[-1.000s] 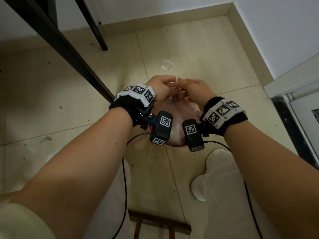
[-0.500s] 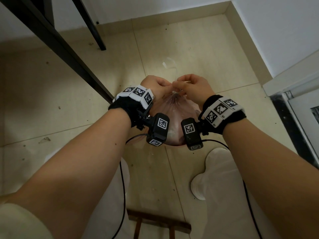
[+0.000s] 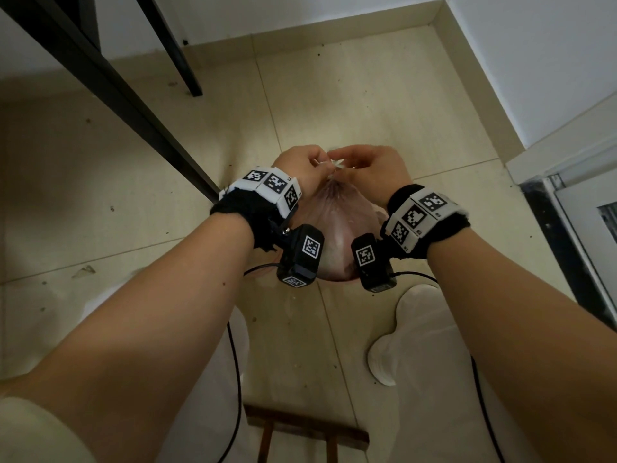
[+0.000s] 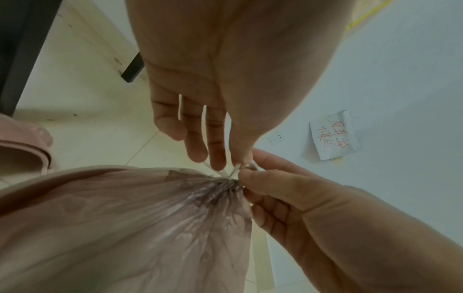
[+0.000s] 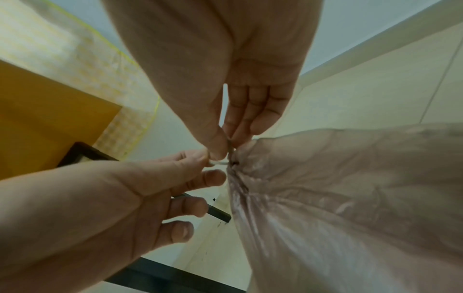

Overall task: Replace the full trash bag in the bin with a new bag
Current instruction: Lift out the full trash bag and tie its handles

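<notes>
A full pink translucent trash bag point(image 3: 337, 235) hangs below my hands, its mouth gathered into a tight pleated neck point(image 4: 220, 184). Thin white drawstrings point(image 4: 235, 170) come out of that neck. My left hand point(image 3: 312, 163) pinches a string end between thumb and forefinger just above the neck. My right hand point(image 3: 355, 165) pinches the string from the other side, almost touching the left hand. In the right wrist view the right thumb point(image 5: 218, 146) presses the string point(image 5: 223, 163) against the fingers, right at the bag point(image 5: 350, 198). No new bag is in view.
A black table frame point(image 3: 117, 95) and leg point(image 3: 180, 61) stand to the left on the tiled floor. A wooden stool point(image 3: 300, 432) is below me, a door frame point(image 3: 567, 235) to the right. A pink rimmed object point(image 4: 22, 150) sits on the floor; a paper note point(image 4: 333, 134) hangs on the wall.
The loose white string tail that stuck up above my hands a second ago has been drawn in. Both hands stay together at the bag's neck and have shifted slightly away from me.
</notes>
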